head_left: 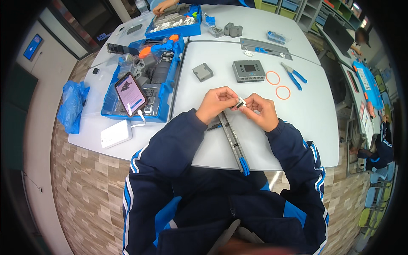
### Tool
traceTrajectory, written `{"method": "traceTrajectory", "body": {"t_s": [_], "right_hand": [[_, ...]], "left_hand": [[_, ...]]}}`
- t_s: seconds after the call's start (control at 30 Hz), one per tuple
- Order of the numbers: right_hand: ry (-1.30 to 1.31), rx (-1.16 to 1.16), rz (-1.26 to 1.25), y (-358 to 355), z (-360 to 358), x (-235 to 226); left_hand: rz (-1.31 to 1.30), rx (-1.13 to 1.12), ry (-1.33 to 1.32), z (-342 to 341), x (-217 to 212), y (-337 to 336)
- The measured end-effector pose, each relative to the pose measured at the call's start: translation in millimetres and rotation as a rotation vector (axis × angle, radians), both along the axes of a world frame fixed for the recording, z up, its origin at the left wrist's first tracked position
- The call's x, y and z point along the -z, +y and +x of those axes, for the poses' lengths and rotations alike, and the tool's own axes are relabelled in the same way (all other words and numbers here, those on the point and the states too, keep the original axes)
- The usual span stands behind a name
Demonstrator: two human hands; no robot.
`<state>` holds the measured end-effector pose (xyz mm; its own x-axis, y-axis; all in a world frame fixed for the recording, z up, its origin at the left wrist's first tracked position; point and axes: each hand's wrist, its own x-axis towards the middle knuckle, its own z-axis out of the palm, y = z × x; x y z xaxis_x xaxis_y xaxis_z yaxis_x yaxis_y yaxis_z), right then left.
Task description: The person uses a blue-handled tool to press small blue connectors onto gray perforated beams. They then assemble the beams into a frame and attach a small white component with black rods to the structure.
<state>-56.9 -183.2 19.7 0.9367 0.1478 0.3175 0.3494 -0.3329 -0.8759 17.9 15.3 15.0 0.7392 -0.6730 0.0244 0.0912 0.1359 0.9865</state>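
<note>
Hands meet over the white table (297, 110): left hand (216, 103) and right hand (262, 111) pinch a small white connector piece (241, 102) between their fingertips. Below it, a long grey beam (233, 140) with a blue end lies toward the person. Two orange rubber rings (277, 85) and blue pliers (293, 75) sit beyond.

Open table right of hands, clutter left and ahead.
Bare tabletop (314, 123) right of right hand (261, 111); beam (233, 142) lies below the hands; grey block (202, 72), controller (248, 70), rings (278, 85), pliers (293, 75) ahead; blue tray (165, 104) blocks left.
</note>
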Motion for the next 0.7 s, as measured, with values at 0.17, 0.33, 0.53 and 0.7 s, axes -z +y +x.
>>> {"method": "traceTrajectory", "body": {"t_s": [0.17, 0.33, 0.53, 0.7], "right_hand": [[0.3, -0.171, 0.354, -13, 6, -4], [0.425, -0.15, 0.466, -17, 15, 0], [0.455, -0.201, 0.58, -19, 13, 8], [0.426, -0.133, 0.457, -19, 12, 3]], "left_hand": [[-0.054, 0.051, 0.116, -1, -3, 2], [-0.067, 0.103, 0.154, -4, -5, 0], [-0.061, 0.075, 0.211, -6, -8, 0], [-0.112, 0.165, 0.342, -6, -12, -4]]}}
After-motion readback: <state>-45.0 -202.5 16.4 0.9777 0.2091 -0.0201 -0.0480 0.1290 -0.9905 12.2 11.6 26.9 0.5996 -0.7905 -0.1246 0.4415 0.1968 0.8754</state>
